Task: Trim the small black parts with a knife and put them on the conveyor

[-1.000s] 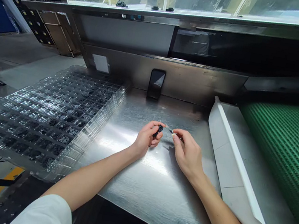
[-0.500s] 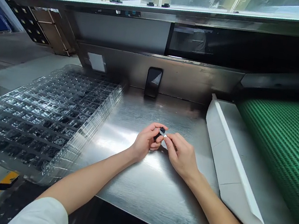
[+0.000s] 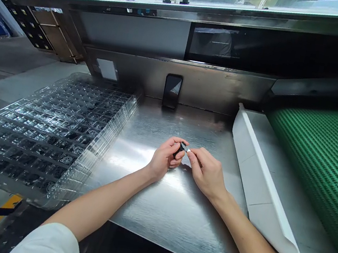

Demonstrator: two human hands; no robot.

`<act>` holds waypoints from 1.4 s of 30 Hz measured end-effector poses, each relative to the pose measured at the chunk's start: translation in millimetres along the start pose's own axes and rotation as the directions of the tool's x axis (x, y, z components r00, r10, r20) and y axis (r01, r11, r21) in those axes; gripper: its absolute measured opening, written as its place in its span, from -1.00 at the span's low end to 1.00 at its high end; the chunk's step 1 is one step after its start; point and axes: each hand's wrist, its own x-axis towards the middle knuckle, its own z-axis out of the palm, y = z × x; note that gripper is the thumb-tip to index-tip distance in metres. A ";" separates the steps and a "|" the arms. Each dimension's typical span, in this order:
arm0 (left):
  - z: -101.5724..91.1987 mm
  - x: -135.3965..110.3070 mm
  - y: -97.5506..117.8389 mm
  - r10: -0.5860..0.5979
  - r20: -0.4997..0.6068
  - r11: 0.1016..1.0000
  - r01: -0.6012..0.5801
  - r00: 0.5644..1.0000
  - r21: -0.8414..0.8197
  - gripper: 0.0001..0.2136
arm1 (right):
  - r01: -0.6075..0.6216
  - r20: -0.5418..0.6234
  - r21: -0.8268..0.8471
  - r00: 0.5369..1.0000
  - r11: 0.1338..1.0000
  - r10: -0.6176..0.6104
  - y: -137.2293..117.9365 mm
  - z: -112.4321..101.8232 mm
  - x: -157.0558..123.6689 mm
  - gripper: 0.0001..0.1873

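Note:
My left hand [image 3: 165,158] pinches a small black round part [image 3: 179,150] above the steel table [image 3: 155,210], fingers curled round it. My right hand [image 3: 206,171] is closed in a pinch on a small thin pale piece [image 3: 186,149], whose tip touches the black part. Both hands meet at the table's middle. What the pale piece is I cannot make out.
A stack of clear plastic trays [image 3: 48,132] holding several black parts lies at the left. A black phone [image 3: 172,90] leans on the back wall. A white chute [image 3: 260,180] and a green conveyor belt [image 3: 324,165] run along the right.
My right hand has moved left, bringing the pale piece from a gap away up against the black part in my left hand. The view has shifted slightly.

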 end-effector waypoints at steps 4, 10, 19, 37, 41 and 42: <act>-1.1 0.1 -0.1 0.005 -0.016 1.000 -0.005 1.000 -0.016 -0.69 | -0.018 0.022 0.049 1.000 0.999 0.017 -3.0 1.4 -0.5 -0.70; -1.2 0.3 0.2 0.004 -0.003 1.000 -0.004 1.000 -0.019 -0.70 | -0.037 0.018 0.024 0.999 0.999 0.036 -1.1 1.8 -2.0 -0.68; -1.7 0.8 0.9 0.005 0.005 1.000 -0.005 1.000 -0.013 -0.69 | -0.049 0.013 0.043 0.999 0.998 0.049 -2.0 1.6 -1.2 -0.69; -5.9 4.6 0.3 -0.062 -0.014 0.996 0.061 0.998 -0.068 -0.79 | -0.106 -0.034 0.022 0.994 0.994 0.107 -1.6 -3.2 1.1 -0.62; -9.0 7.3 -1.6 -0.110 -0.005 0.988 0.109 0.994 -0.108 -0.78 | -0.097 -0.097 0.060 0.990 0.993 0.103 -5.7 -5.1 3.3 -0.69; -9.3 7.5 -2.1 -0.121 0.003 0.986 0.120 0.993 -0.116 -0.76 | -0.090 -0.101 0.069 0.990 0.994 0.097 -6.9 -5.1 3.4 -0.71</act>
